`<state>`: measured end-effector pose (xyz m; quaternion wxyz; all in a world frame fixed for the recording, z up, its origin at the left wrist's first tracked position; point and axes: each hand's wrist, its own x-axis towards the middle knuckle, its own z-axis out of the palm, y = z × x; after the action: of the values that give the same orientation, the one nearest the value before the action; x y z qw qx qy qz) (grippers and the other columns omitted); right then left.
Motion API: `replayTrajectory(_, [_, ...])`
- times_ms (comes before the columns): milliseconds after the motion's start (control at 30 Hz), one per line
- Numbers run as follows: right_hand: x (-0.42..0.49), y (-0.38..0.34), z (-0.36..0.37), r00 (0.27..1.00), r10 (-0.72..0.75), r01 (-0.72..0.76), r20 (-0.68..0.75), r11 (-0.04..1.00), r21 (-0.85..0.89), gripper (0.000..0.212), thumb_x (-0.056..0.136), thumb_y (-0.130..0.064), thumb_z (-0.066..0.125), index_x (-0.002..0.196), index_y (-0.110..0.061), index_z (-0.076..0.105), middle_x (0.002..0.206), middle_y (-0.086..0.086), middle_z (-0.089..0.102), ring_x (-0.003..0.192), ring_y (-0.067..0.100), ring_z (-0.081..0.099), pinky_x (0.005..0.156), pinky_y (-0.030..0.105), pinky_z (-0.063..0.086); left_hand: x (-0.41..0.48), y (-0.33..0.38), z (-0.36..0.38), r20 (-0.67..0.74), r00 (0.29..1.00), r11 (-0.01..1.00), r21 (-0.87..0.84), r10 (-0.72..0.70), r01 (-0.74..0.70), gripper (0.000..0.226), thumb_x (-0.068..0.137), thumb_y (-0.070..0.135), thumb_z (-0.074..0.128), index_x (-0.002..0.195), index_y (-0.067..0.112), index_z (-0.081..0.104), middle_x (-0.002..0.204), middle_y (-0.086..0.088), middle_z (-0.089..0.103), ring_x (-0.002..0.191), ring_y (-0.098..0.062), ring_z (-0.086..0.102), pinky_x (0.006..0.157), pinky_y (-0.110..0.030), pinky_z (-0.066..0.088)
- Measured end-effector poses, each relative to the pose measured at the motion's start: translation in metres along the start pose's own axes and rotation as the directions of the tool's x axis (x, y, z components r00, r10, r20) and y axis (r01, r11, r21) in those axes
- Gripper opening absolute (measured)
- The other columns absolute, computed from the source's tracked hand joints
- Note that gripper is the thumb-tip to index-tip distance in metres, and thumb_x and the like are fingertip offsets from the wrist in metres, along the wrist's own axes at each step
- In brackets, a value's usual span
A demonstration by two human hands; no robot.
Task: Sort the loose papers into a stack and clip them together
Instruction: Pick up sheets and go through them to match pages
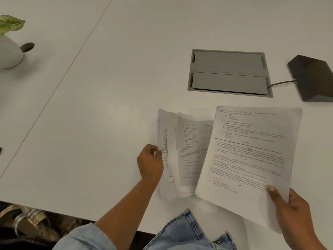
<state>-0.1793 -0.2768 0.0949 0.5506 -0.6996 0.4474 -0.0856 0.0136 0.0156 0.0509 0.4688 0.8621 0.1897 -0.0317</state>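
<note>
Head view: right hand [295, 213] pinches the near corner of a thick sheaf of white printed sheets [252, 156], its long axis running away from the body and tilted left. Left hand [150, 162] grips the left edge of a fanned bundle of loose printed papers [183, 152], just left of the sheaf and partly under it. No clip visible on the white table [108, 69].

We see papers [187, 156] fanned on counter [126, 69], near edge; held stack [252, 156] overlaps them from right. Left hand [150, 162] at fan's left edge, right hand [292, 212] at stack's near corner. Cable hatch [228, 72] behind papers, wired box [312, 78] right of it. Potted plant [9, 44] far left.
</note>
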Motion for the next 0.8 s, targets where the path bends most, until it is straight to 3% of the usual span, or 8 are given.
replayTrajectory(133, [-0.001, -0.003, 0.007, 0.999, -0.017, 0.017, 0.035, 1.0, -0.011, 0.015, 0.095, -0.027, 0.061, 0.107, -0.02, 0.067, 0.094, -0.007, 0.07, 0.083, 0.016, 0.065, 0.068, 0.03, 0.046, 0.005, 0.004, -0.018, 0.016, 0.998, 0.996, -0.067, -0.06, 0.061, 0.025, 0.094, 0.009, 0.067, 0.109, 0.023, 0.052, 0.085, 0.005, 0.063, 0.072, -0.009, 0.065, 0.052, -0.008, 0.044])
replayTrajectory(200, [-0.002, -0.006, 0.011, 0.999, -0.018, 0.018, 0.051, 1.0, -0.003, 0.013, 0.095, -0.025, 0.061, 0.105, -0.02, 0.067, 0.094, -0.009, 0.07, 0.083, 0.016, 0.066, 0.068, 0.03, 0.046, 0.008, 0.003, -0.025, 0.047, 0.998, 0.997, -0.065, -0.042, 0.045, 0.011, 0.1, 0.012, 0.058, 0.1, 0.023, 0.06, 0.088, 0.007, 0.067, 0.08, -0.017, 0.069, 0.056, -0.013, 0.05])
replayTrajectory(267, [-0.002, -0.009, 0.015, 0.998, -0.019, 0.019, 0.063, 1.0, -0.001, 0.013, 0.096, -0.023, 0.061, 0.106, -0.019, 0.067, 0.094, -0.009, 0.07, 0.084, 0.016, 0.066, 0.069, 0.03, 0.046, 0.012, 0.002, -0.036, 0.05, 0.997, 0.995, -0.084, -0.055, 0.059, 0.015, 0.103, 0.017, 0.052, 0.096, 0.02, 0.064, 0.091, 0.003, 0.07, 0.085, -0.022, 0.071, 0.064, -0.023, 0.057])
replayTrajectory(433, [-0.004, -0.017, 0.025, 0.996, -0.035, 0.036, 0.088, 0.999, 0.001, 0.013, 0.096, -0.023, 0.06, 0.106, -0.019, 0.067, 0.094, -0.008, 0.07, 0.084, 0.017, 0.066, 0.068, 0.029, 0.047, 0.025, 0.0, -0.083, 0.003, 0.996, 0.982, -0.168, -0.084, 0.083, 0.014, 0.103, 0.014, 0.052, 0.1, 0.02, 0.064, 0.093, 0.001, 0.069, 0.087, -0.026, 0.069, 0.077, -0.031, 0.054])
replayTrajectory(533, [-0.006, -0.023, 0.028, 0.994, -0.044, 0.043, 0.099, 0.999, 0.008, 0.012, 0.096, -0.023, 0.06, 0.105, -0.019, 0.067, 0.094, -0.009, 0.07, 0.084, 0.017, 0.066, 0.066, 0.027, 0.047, 0.032, -0.003, -0.126, -0.063, 0.998, 0.987, -0.158, -0.016, 0.006, 0.013, 0.101, 0.01, 0.054, 0.099, 0.015, 0.066, 0.09, -0.007, 0.069, 0.082, -0.027, 0.068, 0.067, -0.023, 0.05])
replayTrajectory(633, [-0.007, -0.027, 0.03, 0.993, -0.039, 0.038, 0.113, 0.999, 0.015, 0.013, 0.096, -0.023, 0.06, 0.105, -0.018, 0.067, 0.095, -0.006, 0.072, 0.085, 0.019, 0.067, 0.066, 0.027, 0.047, 0.038, 0.0, -0.164, -0.124, 0.991, 0.976, -0.216, -0.052, 0.024, 0.01, 0.099, 0.01, 0.057, 0.099, 0.015, 0.066, 0.092, -0.01, 0.071, 0.073, -0.022, 0.067, 0.065, -0.023, 0.05])
replayTrajectory(733, [-0.009, -0.03, 0.033, 0.988, -0.031, 0.027, 0.149, 0.999, 0.03, 0.016, 0.096, -0.022, 0.06, 0.109, -0.016, 0.067, 0.097, -0.004, 0.072, 0.087, 0.021, 0.068, 0.068, 0.028, 0.048, 0.036, 0.009, -0.187, -0.028, 0.991, 0.931, -0.345, -0.134, 0.117, 0.012, 0.1, 0.017, 0.058, 0.102, 0.018, 0.069, 0.098, -0.001, 0.075, 0.082, -0.023, 0.071, 0.076, -0.039, 0.058])
replayTrajectory(800, [-0.012, -0.033, 0.038, 0.982, -0.02, 0.014, 0.186, 0.999, 0.032, 0.016, 0.096, -0.022, 0.059, 0.109, -0.017, 0.067, 0.098, -0.004, 0.073, 0.088, 0.021, 0.069, 0.067, 0.028, 0.049, 0.028, 0.019, -0.191, 0.059, 0.991, 0.91, -0.392, -0.119, 0.132, 0.014, 0.1, 0.02, 0.059, 0.102, 0.021, 0.073, 0.098, -0.002, 0.079, 0.085, -0.025, 0.075, 0.077, -0.041, 0.059])
